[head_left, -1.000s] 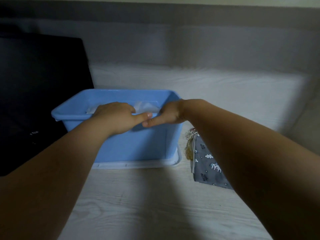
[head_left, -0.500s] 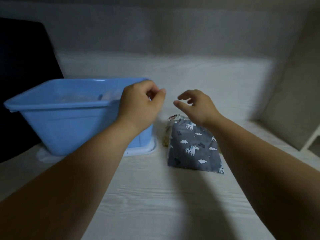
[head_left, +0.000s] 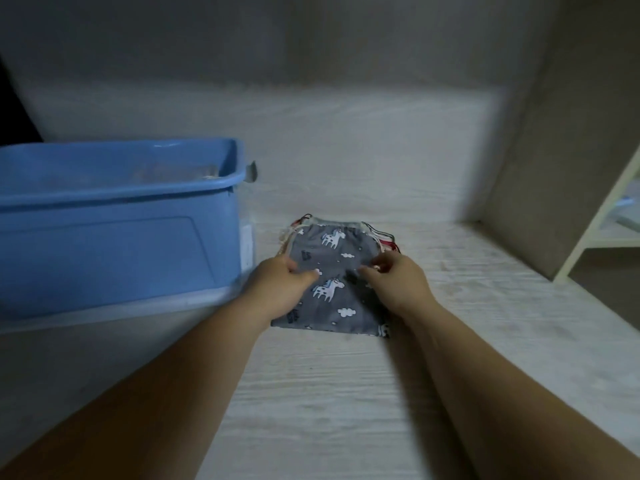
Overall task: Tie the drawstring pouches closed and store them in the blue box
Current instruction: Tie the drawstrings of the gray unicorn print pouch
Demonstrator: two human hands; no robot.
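The left hand [head_left: 281, 289] and right hand [head_left: 398, 285] are pinching the grey pouch [head_left: 334, 268] at its 9 and 3 o'clock edges. It is lying on the table [head_left: 311, 393], long axis 6-to-12, mouth farthest; the blue box [head_left: 117, 244] is sitting at 9 o'clock.

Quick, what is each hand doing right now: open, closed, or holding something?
Left hand: pinches the left edge of the grey unicorn pouch.
Right hand: pinches the same pouch on its right side.
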